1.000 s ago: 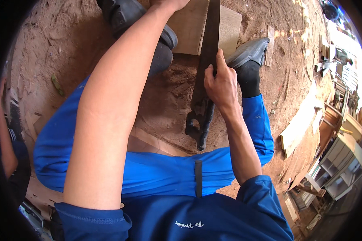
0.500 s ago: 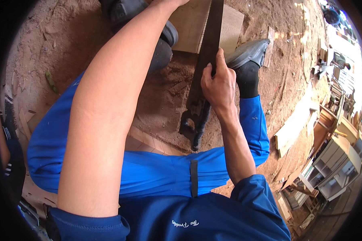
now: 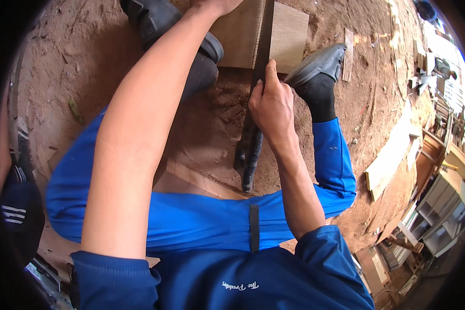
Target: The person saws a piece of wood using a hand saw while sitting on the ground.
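Note:
A dark hand saw (image 3: 263, 39) runs lengthwise across a flat wooden board (image 3: 289, 39), its toothed edge facing left and its black handle (image 3: 249, 160) toward my lap. My right hand (image 3: 271, 101) is closed around the saw just ahead of the handle, with the index finger stretched along the blade. At the top edge, my left hand (image 3: 219, 6) reaches over the board's left part; its fingers are partly cut off by the picture's edge. Whether it presses on the wood I cannot tell. The saw's far end is out of view.
My black shoes, one at the left (image 3: 152, 23) and one at the right (image 3: 318, 64), flank the board on sandy ground (image 3: 367, 103). A thin wood strip (image 3: 348, 54) lies beyond the right shoe. Wooden furniture (image 3: 442, 212) stands far right; another person's dark clothing (image 3: 20, 217) shows at left.
The saw has turned more onto its edge, so its blade and handle look narrower. My right hand has shifted slightly left with it. More of my left hand shows now.

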A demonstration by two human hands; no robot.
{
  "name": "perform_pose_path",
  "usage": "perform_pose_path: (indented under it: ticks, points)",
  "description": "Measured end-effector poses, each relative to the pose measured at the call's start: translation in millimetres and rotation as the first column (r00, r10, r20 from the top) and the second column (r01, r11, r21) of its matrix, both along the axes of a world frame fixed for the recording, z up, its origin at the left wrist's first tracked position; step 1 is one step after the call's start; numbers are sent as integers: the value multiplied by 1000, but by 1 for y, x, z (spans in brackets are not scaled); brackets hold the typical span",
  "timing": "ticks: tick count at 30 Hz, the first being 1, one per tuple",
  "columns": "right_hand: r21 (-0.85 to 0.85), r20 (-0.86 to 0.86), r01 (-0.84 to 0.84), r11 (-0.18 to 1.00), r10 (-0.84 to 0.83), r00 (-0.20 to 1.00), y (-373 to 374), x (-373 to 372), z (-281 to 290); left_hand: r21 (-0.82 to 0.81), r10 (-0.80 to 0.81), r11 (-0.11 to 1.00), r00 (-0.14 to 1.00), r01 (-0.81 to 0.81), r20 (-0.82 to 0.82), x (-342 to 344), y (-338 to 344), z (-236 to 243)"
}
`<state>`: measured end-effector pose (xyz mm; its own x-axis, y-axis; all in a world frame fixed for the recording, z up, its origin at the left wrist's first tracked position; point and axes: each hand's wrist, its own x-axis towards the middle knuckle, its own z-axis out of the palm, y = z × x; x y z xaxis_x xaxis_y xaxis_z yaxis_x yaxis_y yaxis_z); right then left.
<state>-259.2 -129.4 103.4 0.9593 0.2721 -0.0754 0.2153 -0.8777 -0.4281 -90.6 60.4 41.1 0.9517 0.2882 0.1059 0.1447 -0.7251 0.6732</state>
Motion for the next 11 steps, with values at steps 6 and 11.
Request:
perform_pose_path:
  ticks: [6,11]
  points:
    - [27,-79,68,997,-66,995,-3,-1,3,87,-131,991,914,105,383,-2,1,-1]
    - [65,-100,97,993,-91,991,-4,-4,1,179,-128,982,911,61,391,6,-6,-14]
